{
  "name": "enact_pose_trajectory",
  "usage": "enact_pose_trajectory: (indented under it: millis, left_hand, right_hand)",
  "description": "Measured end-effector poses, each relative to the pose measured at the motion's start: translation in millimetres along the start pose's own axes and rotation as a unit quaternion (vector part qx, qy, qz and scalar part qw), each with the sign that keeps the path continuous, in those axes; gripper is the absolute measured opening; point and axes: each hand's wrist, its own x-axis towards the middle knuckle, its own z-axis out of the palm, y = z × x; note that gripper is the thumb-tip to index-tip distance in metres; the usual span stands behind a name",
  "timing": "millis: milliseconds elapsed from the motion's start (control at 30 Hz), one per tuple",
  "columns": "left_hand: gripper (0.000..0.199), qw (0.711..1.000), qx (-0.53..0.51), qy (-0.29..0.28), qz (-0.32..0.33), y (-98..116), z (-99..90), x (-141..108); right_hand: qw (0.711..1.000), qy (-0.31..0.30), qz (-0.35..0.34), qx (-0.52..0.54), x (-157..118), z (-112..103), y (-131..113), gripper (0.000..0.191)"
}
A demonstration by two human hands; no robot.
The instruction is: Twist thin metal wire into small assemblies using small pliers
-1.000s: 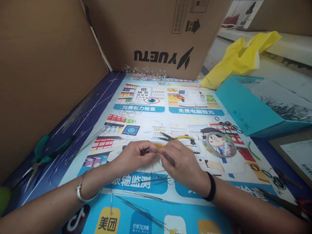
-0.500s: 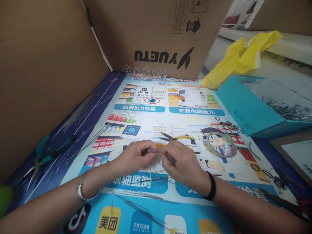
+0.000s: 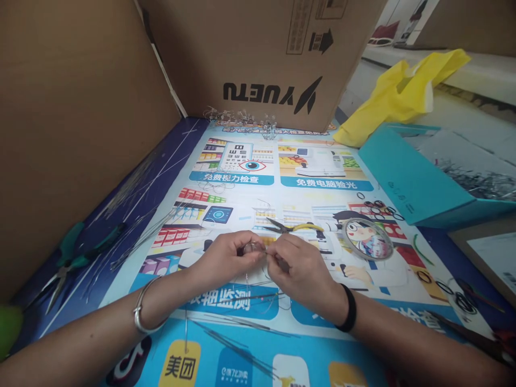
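My left hand, with a silver bangle on its wrist, is closed in a pinch on a thin wire. The fingertips of my right hand pinch the same work close beside it, above the printed sheet. Curled fingers hide most of the wire, and its exact shape is too small to make out. Below both hands lie several loose straight wires. Just beyond my right hand rests a pair of yellow-handled pliers.
Green-handled pliers lie at the left by more wires. To the right are a clear round dish, black rings and a turquoise box of silvery pieces. Cardboard walls the back; small wire pieces lie before it.
My left fingers have shifted slightly around the wire, and a strand now hangs below them. My right hand stays almost in place. Tools and boxes look unmoved.
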Motion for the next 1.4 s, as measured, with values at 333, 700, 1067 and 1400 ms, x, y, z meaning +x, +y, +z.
enact_pose_trajectory:
  millis: [333,700,1067,1400]
  left_hand:
    - [0.009,1.0,-0.013,0.027,-0.007,0.4,1.9,1.8]
    - [0.004,0.999,-0.031,-0.004,-0.007,4.2,-2.3,0.0]
    - [0.01,0.993,-0.109,-0.012,-0.038,4.0,-9.9,-1.1]
    - [0.008,0.992,-0.108,0.032,-0.066,-1.8,-25.2,6.4]
  right_hand:
    - [1.0,-0.001,-0.012,-0.002,0.3,-1.5,-2.2,0.015]
    - [1.0,-0.005,-0.016,0.007,2.5,-1.7,-3.8,0.014]
    - [1.0,0.008,0.015,0.005,3.4,-15.4,13.1,0.012]
    - [0.985,-0.094,0.085,-0.117,18.7,-37.2,52.2,0.015]
